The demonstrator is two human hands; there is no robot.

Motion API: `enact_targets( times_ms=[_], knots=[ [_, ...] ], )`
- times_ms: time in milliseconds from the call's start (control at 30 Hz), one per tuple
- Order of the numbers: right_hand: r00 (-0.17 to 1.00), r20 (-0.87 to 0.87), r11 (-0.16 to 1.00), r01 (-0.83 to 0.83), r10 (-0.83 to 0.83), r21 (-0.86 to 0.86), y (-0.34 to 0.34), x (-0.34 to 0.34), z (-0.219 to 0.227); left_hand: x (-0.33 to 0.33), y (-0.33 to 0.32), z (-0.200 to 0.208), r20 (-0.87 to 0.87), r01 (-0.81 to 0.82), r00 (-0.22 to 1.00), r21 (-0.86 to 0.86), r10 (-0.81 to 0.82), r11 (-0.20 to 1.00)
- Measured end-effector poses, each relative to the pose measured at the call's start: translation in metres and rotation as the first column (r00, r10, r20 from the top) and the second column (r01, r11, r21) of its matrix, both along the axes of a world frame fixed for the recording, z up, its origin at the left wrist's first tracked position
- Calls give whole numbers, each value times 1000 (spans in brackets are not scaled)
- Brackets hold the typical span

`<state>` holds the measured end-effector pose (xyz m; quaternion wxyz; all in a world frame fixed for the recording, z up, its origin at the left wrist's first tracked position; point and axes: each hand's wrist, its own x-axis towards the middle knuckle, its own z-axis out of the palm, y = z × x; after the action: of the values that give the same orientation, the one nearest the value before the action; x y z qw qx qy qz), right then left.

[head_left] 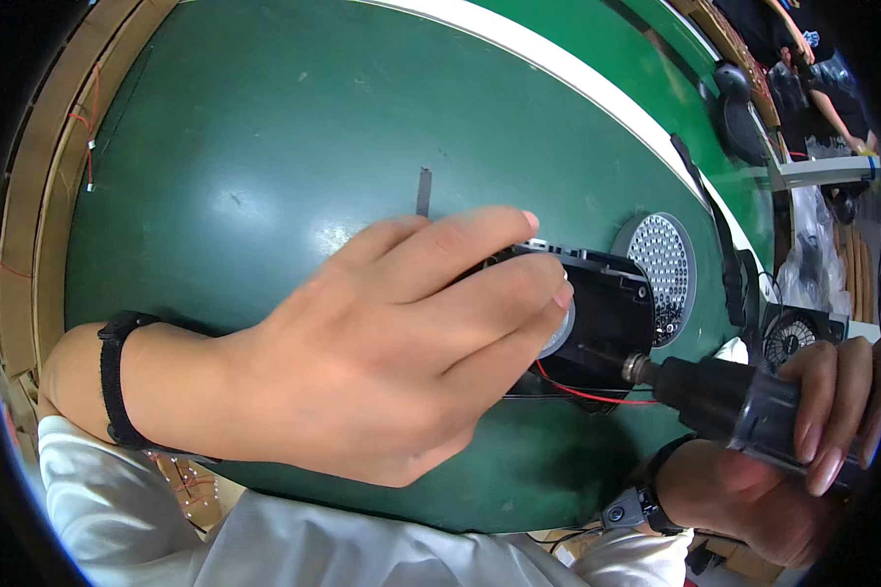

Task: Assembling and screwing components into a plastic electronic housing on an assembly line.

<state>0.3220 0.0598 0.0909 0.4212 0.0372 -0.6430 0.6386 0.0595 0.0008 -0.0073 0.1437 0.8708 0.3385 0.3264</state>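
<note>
My left hand (392,362) lies over a black plastic housing (612,333), its fingers curled onto it and hiding its left part. A round silvery part (562,335) shows in the housing beside my fingertips. From the housing's near edge, a thin red wire (597,397) runs right. My right hand (834,421) is wrapped round a black electric screwdriver (719,403). The tool lies nearly level, and its metal tip (638,369) is at the housing's right near corner; whether it touches a screw cannot be made out.
Behind the housing to the right sits a round grey dish (692,284) with a grid of holes and small dark screws. A black strap (724,235) and a small fan (791,336) are farther right. Cardboard (57,196) borders the green table (264,127). Another person's arm (837,112) shows far right.
</note>
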Motion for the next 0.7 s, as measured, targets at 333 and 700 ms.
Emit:
enact_targets(
  times_ms=[333, 700],
  knots=[
    [999, -9, 999, 36, -37, -29, -2, -8, -16, 3, 1, -11, -57, -21, 998, 199, 33, 980],
    [999, -22, 998, 36, -37, -42, -3, -3, -20, 6, 3, -14, -27, -80, 996, 261, 90, 962]
  ],
)
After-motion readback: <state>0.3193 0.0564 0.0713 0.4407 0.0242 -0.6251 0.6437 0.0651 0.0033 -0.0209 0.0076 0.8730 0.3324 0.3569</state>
